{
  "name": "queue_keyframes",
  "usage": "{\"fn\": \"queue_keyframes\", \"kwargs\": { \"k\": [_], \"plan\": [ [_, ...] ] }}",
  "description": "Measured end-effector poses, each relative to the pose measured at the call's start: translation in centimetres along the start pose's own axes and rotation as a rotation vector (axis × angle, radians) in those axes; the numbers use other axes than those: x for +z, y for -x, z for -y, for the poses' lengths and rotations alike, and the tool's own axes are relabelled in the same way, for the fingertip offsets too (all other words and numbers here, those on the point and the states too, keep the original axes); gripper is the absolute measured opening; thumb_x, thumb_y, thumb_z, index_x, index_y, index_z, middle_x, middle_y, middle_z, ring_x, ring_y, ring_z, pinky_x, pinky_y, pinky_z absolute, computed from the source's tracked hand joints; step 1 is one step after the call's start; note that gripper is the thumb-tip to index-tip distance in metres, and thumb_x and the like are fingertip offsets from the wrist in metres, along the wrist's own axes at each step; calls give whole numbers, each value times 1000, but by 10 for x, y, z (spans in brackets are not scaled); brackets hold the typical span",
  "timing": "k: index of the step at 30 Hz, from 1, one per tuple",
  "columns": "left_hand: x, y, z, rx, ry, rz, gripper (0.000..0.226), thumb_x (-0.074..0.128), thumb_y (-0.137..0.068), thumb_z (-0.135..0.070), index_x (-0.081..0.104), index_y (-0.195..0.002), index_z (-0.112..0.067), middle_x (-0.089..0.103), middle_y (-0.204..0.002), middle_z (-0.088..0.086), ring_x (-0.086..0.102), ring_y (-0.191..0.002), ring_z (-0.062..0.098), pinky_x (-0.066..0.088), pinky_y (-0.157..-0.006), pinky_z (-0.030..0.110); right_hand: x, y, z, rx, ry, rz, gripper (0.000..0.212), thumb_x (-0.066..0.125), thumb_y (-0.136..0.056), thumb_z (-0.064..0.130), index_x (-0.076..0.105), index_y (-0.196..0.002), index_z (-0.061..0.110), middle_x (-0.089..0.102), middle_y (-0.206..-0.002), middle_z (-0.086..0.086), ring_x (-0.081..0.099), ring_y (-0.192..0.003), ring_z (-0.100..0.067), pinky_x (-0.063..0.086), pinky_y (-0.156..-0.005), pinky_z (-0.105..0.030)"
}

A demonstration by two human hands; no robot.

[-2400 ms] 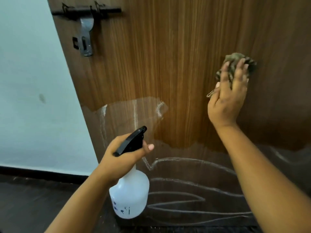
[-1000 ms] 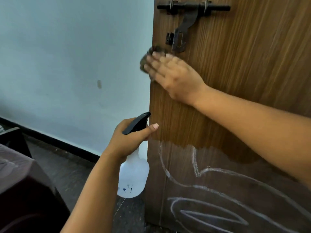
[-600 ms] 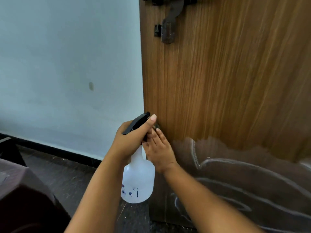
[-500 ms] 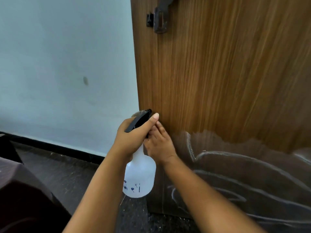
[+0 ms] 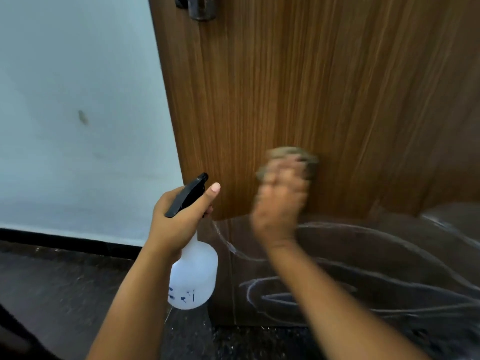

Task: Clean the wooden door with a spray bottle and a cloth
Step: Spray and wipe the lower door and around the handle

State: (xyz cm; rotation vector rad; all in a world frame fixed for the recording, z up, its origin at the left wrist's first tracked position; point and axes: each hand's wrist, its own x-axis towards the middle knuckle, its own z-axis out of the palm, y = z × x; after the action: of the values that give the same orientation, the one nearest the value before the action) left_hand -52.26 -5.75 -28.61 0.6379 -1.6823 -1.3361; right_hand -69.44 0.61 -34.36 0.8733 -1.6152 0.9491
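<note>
Beside door (image 5: 324, 87): latch (image 5: 200, 7), wall (image 5: 78, 100), floor (image 5: 65, 287).

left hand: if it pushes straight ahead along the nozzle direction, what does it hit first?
Probably the wooden door. The left hand grips the spray bottle, nozzle aimed up and right at the door's left edge. Nothing shows between them, though depth is unclear; it might just clear the edge.
</note>
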Motion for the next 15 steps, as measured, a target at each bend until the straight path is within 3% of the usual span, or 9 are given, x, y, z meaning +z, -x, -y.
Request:
{"fn": "queue_keyframes", "kwargs": {
  "k": [2, 4, 7, 9, 12, 15],
  "plan": [
    [5, -3, 0, 20, 31, -34, 34, 79, -75, -47, 77, -92, -18, 75, -78, -2, 73, -77, 12, 57, -67, 21, 20, 17, 51, -273, -156, 137, 37, 35, -99, 19, 42, -132, 3, 64, -124, -18, 44, -122, -30, 36, -107, -44],
    [7, -7, 0, 48, 8, -69, 27, 82, -78, -41, 77, -98, -24, 78, -84, -8, 74, -81, 5, 54, -65, 13, 31, 27, 76, -349, -155, 196, 33, 32, -100, 16, 51, -124, 4, 71, -114, -12, 47, -119, -25, 33, -114, -37],
    [5, -10, -5, 73, -58, -9, 22, 81, -79, -41, 77, -95, -27, 77, -82, -10, 72, -78, 1, 51, -57, 8, 28, 25, 65, -494, -82, 229, 32, 44, -97, 16, 67, -117, 6, 69, -117, -13, 47, -125, -29, 28, -116, -39],
    [8, -8, -9, 54, -13, 24, 19, 80, -79, -40, 79, -88, -24, 77, -79, -4, 72, -72, 6, 53, -58, 12, 13, 19, 26, -597, -88, 241, 34, 44, -98, 18, 61, -126, 8, 60, -133, -16, 39, -135, -30, 28, -116, -42],
    [21, 1, -9, 51, -37, 93, 34, 78, -76, -44, 75, -87, -12, 72, -72, 5, 71, -68, 14, 55, -60, 18, -22, 12, -72, -490, 9, 210, 61, 48, -94, 16, 27, -151, 6, 25, -157, -18, 17, -149, -30, 12, -121, -44],
    [44, 20, -1, 67, -108, 208, 42, 76, -78, -44, 71, -85, -2, 70, -75, 17, 70, -71, 29, 57, -65, 32, -66, 5, -182, -204, 212, 84, 65, 40, -95, 14, 15, -153, -1, 24, -153, -30, 20, -143, -43, 16, -118, -53]
  ]
}}
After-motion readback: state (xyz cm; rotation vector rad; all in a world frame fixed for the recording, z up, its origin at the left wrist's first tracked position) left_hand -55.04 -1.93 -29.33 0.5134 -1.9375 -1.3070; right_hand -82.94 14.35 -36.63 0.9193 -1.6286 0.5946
